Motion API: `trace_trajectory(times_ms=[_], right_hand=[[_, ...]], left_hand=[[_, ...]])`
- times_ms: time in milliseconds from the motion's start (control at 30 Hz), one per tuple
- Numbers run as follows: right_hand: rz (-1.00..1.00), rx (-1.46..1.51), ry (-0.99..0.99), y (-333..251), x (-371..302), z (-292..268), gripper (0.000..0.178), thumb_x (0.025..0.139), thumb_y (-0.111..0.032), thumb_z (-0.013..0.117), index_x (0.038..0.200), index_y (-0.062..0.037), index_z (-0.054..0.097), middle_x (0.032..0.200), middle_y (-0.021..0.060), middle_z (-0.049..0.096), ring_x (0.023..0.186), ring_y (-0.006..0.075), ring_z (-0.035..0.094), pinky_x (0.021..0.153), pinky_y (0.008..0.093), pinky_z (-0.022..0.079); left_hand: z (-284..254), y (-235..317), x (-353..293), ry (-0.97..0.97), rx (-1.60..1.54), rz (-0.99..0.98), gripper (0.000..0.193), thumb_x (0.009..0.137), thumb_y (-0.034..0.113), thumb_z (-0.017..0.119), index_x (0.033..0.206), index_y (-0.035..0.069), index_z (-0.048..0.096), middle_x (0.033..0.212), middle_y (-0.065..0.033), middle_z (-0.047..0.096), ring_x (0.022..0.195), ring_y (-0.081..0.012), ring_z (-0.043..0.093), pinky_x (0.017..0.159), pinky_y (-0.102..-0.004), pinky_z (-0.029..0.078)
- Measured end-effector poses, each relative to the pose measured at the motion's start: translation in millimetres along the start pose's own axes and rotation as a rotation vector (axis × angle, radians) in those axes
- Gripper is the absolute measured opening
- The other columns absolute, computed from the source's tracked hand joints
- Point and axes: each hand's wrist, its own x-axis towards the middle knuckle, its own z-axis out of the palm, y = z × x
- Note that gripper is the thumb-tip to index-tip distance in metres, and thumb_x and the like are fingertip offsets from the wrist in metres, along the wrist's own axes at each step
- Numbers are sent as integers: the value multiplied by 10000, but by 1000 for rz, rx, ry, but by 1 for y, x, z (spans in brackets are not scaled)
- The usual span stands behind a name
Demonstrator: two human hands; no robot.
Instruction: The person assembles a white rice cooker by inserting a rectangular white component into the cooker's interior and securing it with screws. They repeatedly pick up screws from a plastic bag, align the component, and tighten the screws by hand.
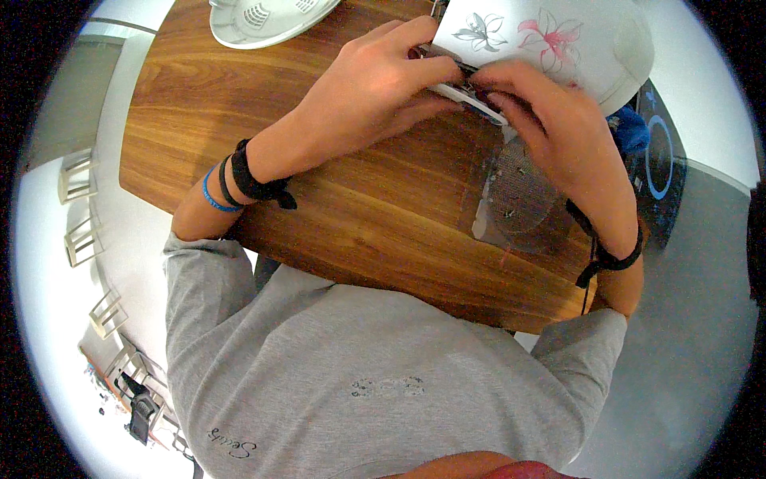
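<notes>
At the top right is a white object with a grey and a red flower (547, 38) printed on it; its full shape runs out of view. My left hand (383, 76) is closed round its near edge, fingers above and below a narrow white strip (481, 106). Close beside it, my right hand (550, 120) has its fingers bent and pinched over a dark gap with small dark parts in it. What the right fingertips hold is hidden. Below the right hand, a clear plastic piece with a fine mesh-like oval (519, 191) lies on the wooden table (359, 207).
A white slotted plastic piece (271, 20) sits at the table's far left. Blue cloth (629, 130) and a black panel with a blue ring (658, 160) are at the right, past my right wrist. Several pale chairs (80, 239) stand on the floor at the left.
</notes>
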Motion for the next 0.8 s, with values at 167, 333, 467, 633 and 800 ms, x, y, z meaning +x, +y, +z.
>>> trace_trajectory(times_ms=[167, 333, 467, 633, 800], right_hand=[[-53, -65, -37, -3, 8, -5, 160, 1006, -71, 670, 1164, -86, 651, 990, 158, 739, 914, 380, 740, 753, 431, 568], [-136, -181, -100, -10, 17, -9, 144, 986, -73, 681, 1102, -80, 597, 920, 169, 708, 860, 387, 720, 703, 451, 545], [-222, -271, -100, -19, 30, -12, 152, 973, -72, 690, 1076, -89, 579, 868, 171, 689, 820, 377, 713, 673, 446, 536], [-255, -302, -88, -15, 36, -14, 129, 973, -83, 691, 1051, -97, 590, 848, 149, 694, 780, 362, 712, 646, 448, 530], [-228, -341, -98, -15, 35, -15, 123, 960, -102, 707, 1037, -105, 612, 867, 126, 709, 779, 354, 714, 640, 439, 536]], left_hand=[[-4, 1, 0, -6, -3, -21, 274, 778, 158, 877, 1005, 86, 740, 1055, -111, 653, 978, -341, 686, 811, -447, 591], [-6, -1, 0, -11, -54, -20, 274, 765, 122, 876, 991, 55, 738, 1063, -123, 667, 985, -353, 690, 820, -459, 596], [-7, -4, 0, -4, -72, 0, 276, 755, 97, 873, 985, 41, 731, 1069, -135, 668, 972, -360, 691, 819, -466, 596], [-7, -8, 1, 39, -99, 20, 272, 751, 96, 873, 970, 37, 722, 1069, -137, 666, 966, -368, 692, 813, -471, 594], [-8, -6, 1, 22, -95, -16, 266, 759, 105, 871, 966, 40, 716, 1067, -134, 666, 966, -372, 695, 807, -474, 595]])
